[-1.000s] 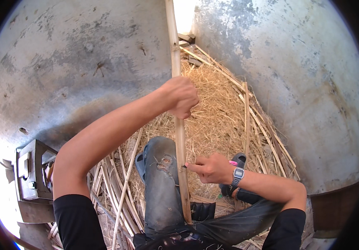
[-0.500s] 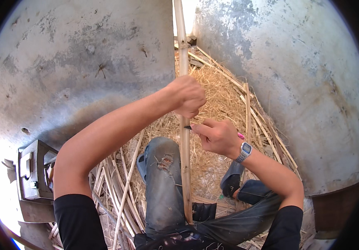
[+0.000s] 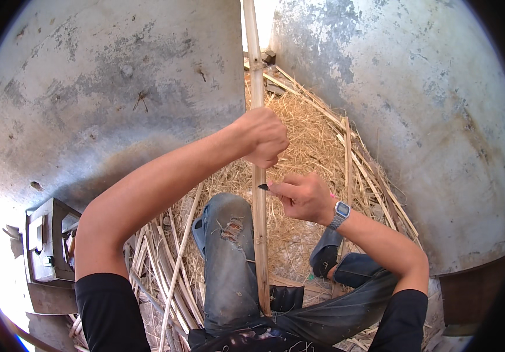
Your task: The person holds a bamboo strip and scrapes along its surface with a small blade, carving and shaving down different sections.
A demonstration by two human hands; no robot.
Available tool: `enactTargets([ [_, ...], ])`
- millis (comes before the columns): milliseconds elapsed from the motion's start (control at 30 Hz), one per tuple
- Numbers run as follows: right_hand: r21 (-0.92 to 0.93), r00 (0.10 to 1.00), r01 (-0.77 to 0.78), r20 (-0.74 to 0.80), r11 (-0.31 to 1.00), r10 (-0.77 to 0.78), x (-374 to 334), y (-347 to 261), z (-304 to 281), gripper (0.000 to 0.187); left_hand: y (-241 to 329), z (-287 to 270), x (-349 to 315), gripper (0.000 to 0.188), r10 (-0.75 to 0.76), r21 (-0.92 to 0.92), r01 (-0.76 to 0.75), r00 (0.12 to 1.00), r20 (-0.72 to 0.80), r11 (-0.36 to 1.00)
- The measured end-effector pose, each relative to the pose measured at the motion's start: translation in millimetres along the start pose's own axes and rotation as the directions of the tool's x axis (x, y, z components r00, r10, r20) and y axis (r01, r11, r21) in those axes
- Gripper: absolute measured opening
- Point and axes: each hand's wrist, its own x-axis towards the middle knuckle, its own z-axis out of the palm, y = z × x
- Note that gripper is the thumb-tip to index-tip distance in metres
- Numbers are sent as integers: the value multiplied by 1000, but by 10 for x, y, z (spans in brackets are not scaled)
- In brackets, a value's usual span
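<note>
A long pale split bamboo strip [image 3: 260,240] stands nearly upright in front of me, running from my lap past the top edge of the view. My left hand [image 3: 266,138] is closed in a fist around it, a little above the middle. Just below and to the right, my right hand [image 3: 305,196] grips a small knife [image 3: 263,187]. Its short dark blade points left against the strip's face; the handle is mostly hidden in my fingers, with a bit of pink behind them. A joint [image 3: 256,66] crosses the strip higher up.
Straw-like shavings [image 3: 299,129] cover the floor between two weathered grey walls [image 3: 111,64]. Split strips [image 3: 164,276] lie at the left, more [image 3: 375,182] along the right wall. A grey metal box-like thing [image 3: 50,240] stands at far left. My knee [image 3: 229,217] is beside the strip.
My right hand has shifted slightly down along the strip with the knife. The left hand keeps its grip, and the strip's upper part leans a touch further left.
</note>
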Motion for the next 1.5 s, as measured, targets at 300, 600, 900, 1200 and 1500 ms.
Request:
enactTargets([
  [300, 55, 961, 164, 215, 985, -172, -243, -91, 63, 35, -27, 57, -27, 28, -41, 37, 36, 989, 139, 999],
  [600, 48, 1000, -1, -11, 999, 1, -143, -24, 26, 34, -69, 64, -154, 22, -50, -2, 50, 997, 67, 999],
  [900, 83, 1000, -1, 0, 997, 1, -171, -113, 227, 39, -40, 63, -96, 22, -47, -8, 48, 996, 79, 999],
  [1200, 165, 998, 24, 57, 986, -34, -181, -38, 220, 36, -39, 75, -103, 23, -44, 1, 44, 997, 65, 999],
  [1500, 367, 995, -12, 97, 930, -26, -18, 97, 45, 27, 50, -192, -101, 16, -68, 12, 68, 994, 85, 998],
])
